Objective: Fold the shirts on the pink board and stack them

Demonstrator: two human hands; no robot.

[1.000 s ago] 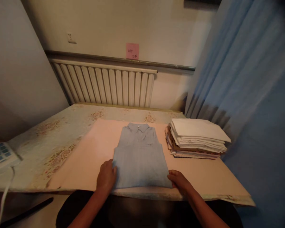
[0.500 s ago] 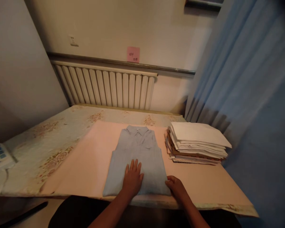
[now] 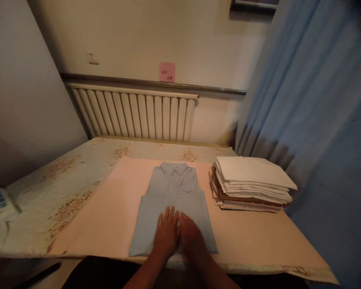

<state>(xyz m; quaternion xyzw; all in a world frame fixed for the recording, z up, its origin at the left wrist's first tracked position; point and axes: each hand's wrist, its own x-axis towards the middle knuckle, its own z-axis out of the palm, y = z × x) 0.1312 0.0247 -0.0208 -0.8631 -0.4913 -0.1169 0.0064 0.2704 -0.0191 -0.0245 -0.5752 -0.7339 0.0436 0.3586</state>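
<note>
Lying flat on a pink sheet point(image 3: 114, 208) at the table's near edge, a folded light-blue shirt point(image 3: 174, 200) has both hands pressed open-palmed on its lower part, left hand point(image 3: 167, 234) seemingly touching right hand point(image 3: 191, 237). A stack of folded cloths point(image 3: 252, 180) sits just right.

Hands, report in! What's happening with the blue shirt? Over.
Left hand and right hand open, flat, side by side on blue shirt. Shirt folded on pink sheet. White stack beside, apart.
</note>
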